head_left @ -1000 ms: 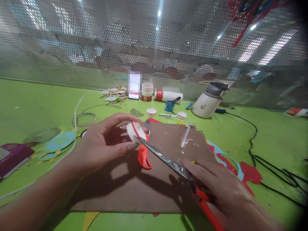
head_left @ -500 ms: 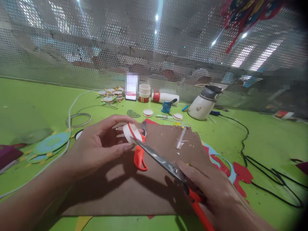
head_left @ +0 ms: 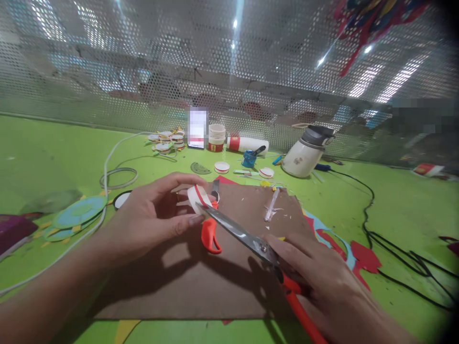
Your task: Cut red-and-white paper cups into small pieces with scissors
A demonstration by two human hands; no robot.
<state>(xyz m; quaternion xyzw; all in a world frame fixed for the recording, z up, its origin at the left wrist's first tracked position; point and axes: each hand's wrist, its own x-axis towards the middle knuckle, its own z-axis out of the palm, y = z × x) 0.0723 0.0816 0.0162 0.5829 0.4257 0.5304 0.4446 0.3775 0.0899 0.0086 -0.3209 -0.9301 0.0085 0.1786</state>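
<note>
Between the fingers and thumb of my left hand (head_left: 154, 210) is a short white paper cup base (head_left: 198, 198) with a red stripe. My right hand (head_left: 315, 272) grips scissors (head_left: 240, 231) with red-orange handles. Their blade tips touch the near side of the cup base, and the blades look almost closed. Behind the cup base, an orange-handled tool (head_left: 208, 235) with a metal blade lies on a brown cardboard sheet (head_left: 179, 291); it is partly covered by my left hand and the scissors. A small clear tube (head_left: 271, 205) lies on the same cardboard, among paper scraps.
Along the back stand a phone (head_left: 197, 129), stacked paper cups (head_left: 217, 138) and a white kettle-like jug (head_left: 303, 157). A blue jar (head_left: 248, 158) and cut cup rings (head_left: 222, 167) are in front. Red paper pieces (head_left: 365, 255) and a black cord (head_left: 369, 200) lie right, blue paper discs (head_left: 81, 212) left.
The view has shifted slightly. Both hands keep nearly the same pose, with the scissor tips still at the cup base, which has turned a little.
</note>
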